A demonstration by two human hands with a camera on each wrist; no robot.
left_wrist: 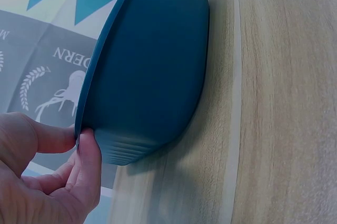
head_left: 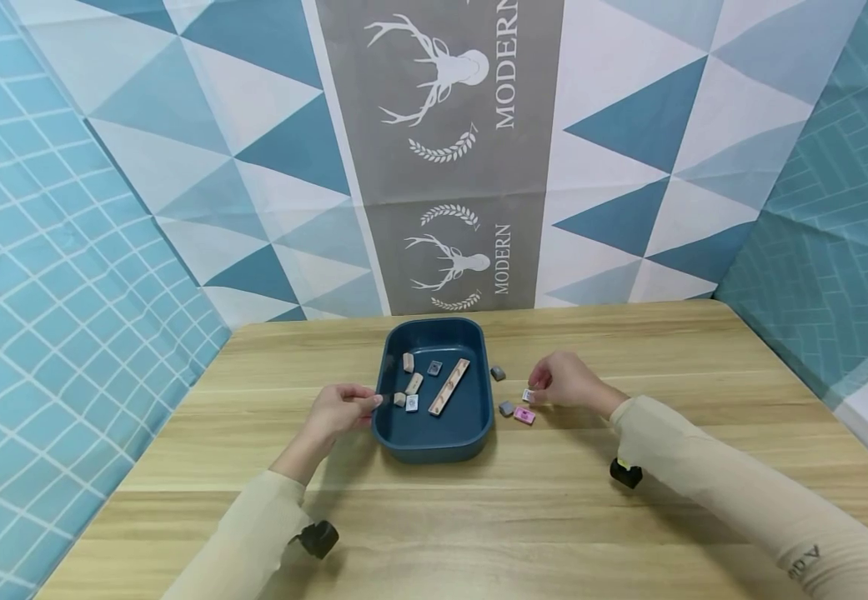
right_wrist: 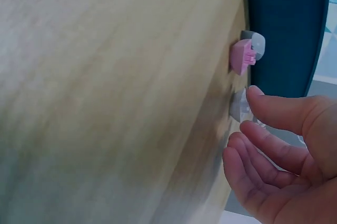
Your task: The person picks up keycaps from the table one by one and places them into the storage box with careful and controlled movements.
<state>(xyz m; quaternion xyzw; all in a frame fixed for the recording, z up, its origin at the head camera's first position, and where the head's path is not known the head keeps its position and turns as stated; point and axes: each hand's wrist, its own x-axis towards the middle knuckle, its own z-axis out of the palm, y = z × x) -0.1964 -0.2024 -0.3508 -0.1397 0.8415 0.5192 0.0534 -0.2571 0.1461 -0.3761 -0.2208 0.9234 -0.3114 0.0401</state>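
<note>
A dark blue plastic tray stands on the table. My left hand grips its left rim; the left wrist view shows thumb and index finger pinching the lip of the tray. To the tray's right, my right hand is at a small white keycap. In the right wrist view that keycap sits on the table by the thumb tip, partly covered by it. A gap shows between the thumb and the loosely bent fingers; whether they touch the keycap is unclear. A pink keycap lies just nearer.
Inside the tray are a long beige spacebar keycap, a grey keycap, a white keycap and several beige ones. Two grey keycaps, one farther and one nearer, lie beside the tray's right wall on the wooden table.
</note>
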